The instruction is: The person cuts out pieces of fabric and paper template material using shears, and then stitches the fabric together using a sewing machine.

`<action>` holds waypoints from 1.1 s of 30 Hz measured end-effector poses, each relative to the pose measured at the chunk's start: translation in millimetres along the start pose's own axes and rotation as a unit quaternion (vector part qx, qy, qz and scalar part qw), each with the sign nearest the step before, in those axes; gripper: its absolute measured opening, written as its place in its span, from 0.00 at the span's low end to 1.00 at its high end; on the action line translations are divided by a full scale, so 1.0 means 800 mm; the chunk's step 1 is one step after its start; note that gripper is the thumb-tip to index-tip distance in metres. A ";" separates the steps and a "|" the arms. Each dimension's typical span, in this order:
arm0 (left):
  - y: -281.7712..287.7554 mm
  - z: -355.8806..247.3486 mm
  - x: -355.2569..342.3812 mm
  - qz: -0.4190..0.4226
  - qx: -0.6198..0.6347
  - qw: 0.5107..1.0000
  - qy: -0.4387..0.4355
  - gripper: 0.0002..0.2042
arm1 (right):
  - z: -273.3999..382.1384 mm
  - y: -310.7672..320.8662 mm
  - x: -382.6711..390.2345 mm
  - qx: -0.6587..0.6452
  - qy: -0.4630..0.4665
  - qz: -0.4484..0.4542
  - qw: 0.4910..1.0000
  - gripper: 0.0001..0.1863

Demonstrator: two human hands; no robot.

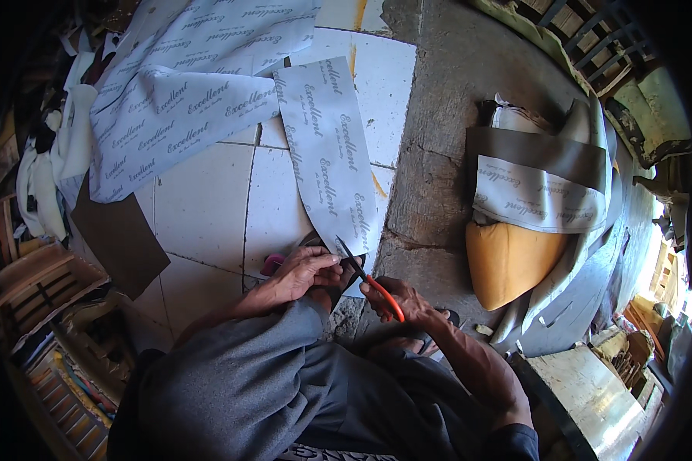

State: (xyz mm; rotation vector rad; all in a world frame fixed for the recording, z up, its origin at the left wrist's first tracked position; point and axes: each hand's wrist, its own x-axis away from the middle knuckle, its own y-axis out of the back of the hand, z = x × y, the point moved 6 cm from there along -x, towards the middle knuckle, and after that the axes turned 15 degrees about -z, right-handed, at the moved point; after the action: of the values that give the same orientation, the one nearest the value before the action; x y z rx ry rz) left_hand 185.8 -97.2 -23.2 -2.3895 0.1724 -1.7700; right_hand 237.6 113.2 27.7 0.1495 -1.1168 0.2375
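Observation:
A long strip of white-backed upholstery material (327,146) with grey printed lettering lies ahead of me on the tiles, its near end at my hands. My left hand (304,275) is closed, thumb and fingers pinching the strip's near edge. In my right hand (407,303) is a pair of scissors (390,296) with orange handles and dark blades. The blades reach over the strip's near end and look parted. Beneath my left hand, part of a dark item and a small magenta thing (271,264) show; I cannot make out either.
A large printed sheet (185,115) spreads at the far left, a brown piece (123,242) below it. At right, an orange padded cushion (515,261) has a printed flap (542,196) over it. Wooden crates (39,292) stand at left. White tiles (200,207) meet rough concrete (446,115).

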 end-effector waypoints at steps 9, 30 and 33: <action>0.000 0.000 0.001 -0.007 -0.001 1.000 -0.003 0.09 | -0.007 -0.001 -0.001 0.035 0.017 -0.029 0.999 0.34; -0.008 -0.006 0.005 0.008 0.014 1.000 -0.001 0.14 | 0.011 -0.006 0.005 0.046 0.014 -0.059 0.997 0.34; 0.002 -0.018 -0.006 -0.089 0.044 0.995 0.008 0.14 | 0.015 -0.006 0.011 0.049 0.013 -0.062 0.997 0.34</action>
State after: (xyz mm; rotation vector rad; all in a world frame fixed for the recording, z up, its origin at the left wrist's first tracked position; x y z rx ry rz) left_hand 170.2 -98.5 -23.7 -2.3931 -0.1192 -1.8302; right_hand 232.0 107.0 41.1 0.3021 -1.0669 0.1830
